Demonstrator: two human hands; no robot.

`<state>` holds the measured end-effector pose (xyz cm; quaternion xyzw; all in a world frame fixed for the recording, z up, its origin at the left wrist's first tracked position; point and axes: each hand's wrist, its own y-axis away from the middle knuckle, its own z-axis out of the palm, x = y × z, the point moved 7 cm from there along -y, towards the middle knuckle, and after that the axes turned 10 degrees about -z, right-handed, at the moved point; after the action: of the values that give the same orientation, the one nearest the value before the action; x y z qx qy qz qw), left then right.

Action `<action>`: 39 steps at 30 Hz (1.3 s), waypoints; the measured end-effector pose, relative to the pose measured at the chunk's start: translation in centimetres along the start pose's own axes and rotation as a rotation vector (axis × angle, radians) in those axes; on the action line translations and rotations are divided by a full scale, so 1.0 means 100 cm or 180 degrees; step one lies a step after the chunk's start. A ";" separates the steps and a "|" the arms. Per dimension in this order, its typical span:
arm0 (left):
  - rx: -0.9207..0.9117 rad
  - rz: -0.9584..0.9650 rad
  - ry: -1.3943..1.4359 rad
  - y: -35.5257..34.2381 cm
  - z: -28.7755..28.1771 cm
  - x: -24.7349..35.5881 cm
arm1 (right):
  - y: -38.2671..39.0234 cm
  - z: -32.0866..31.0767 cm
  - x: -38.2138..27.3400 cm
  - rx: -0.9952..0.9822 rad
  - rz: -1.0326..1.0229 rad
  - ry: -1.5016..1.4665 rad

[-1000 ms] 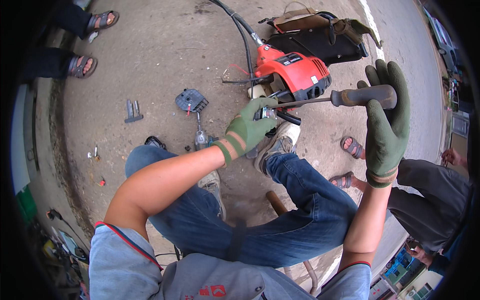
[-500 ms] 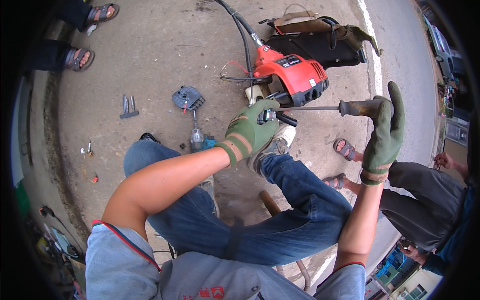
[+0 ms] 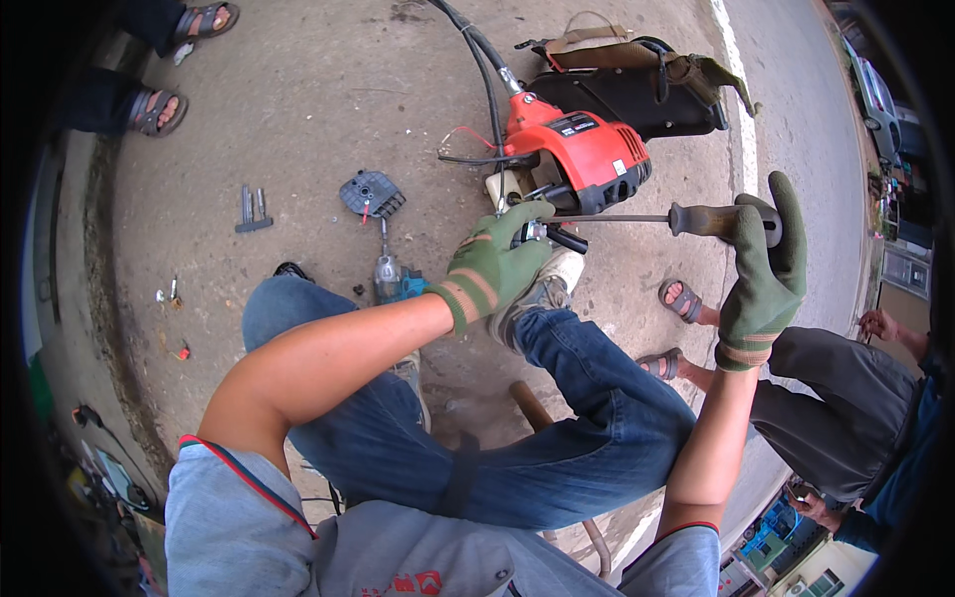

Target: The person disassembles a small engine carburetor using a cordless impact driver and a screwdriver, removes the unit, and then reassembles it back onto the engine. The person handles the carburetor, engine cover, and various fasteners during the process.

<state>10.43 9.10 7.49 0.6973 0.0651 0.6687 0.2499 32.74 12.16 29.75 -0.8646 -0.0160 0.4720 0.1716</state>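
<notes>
We see a long screwdriver (image 3: 701, 220) lying level between the two gloved hands, just to the near side of a red engine (image 3: 577, 144). The right hand (image 3: 761, 284) has changed most: a second ago it stood open with the handle resting against it, and now thumb and fingers bend around the handle, one finger upright. We judge that this steadies the tool better for turning, though we cannot tell how firm the grip is. The left hand (image 3: 497, 259) stays clamped on a small metal-and-black part (image 3: 535, 232), where the blade's tip is hidden. A black tube (image 3: 568, 239) juts right beside it.

Farther out, a black backpack pad (image 3: 627, 99) lies beyond the engine. To the left we see a grey plastic cover (image 3: 371, 194) and, nearer, a teal-and-grey power driver (image 3: 388, 279). A person in dark trousers (image 3: 836, 408) is at the right.
</notes>
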 end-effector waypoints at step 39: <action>-0.0185 -0.0228 0.0239 -0.006 0.004 -0.001 | -0.009 0.008 -0.012 -0.0153 -0.0368 -0.0284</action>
<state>10.99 9.46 7.18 0.6614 0.0799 0.6866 0.2913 31.52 13.06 30.56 -0.8442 -0.0849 0.4988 0.1769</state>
